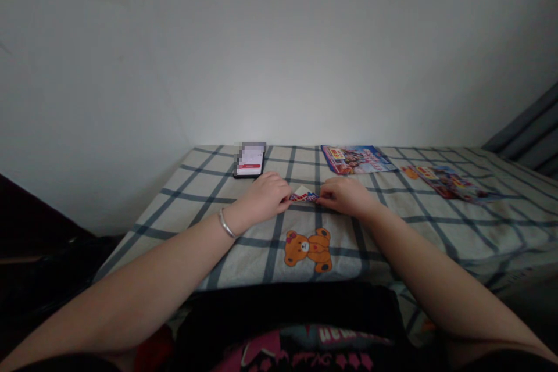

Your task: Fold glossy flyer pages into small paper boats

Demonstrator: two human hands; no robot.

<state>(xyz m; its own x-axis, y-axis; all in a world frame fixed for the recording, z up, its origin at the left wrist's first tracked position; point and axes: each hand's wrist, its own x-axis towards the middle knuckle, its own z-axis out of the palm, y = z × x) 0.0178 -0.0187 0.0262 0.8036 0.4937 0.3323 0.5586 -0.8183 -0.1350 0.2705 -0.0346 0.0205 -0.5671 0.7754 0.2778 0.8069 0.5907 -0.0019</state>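
Note:
A small piece of folded printed paper point(304, 195), red, blue and white with a pale peak on top, spans the gap between my two hands. My left hand point(269, 196), with a silver bangle at its wrist, pinches the paper's left end. At the right end, the fingers of my right hand point(344, 196) are closed on it too. Both hands rest low over the checked cloth point(261, 256). My fingers hide the paper's outer ends.
A phone point(250, 160) with its screen lit lies beyond my left hand. Two colourful printed leaflets point(360, 160) point(451, 183) lie at the back right. A bear figure point(308, 250) is printed on the cloth before me. A pale wall point(305, 58) rises behind.

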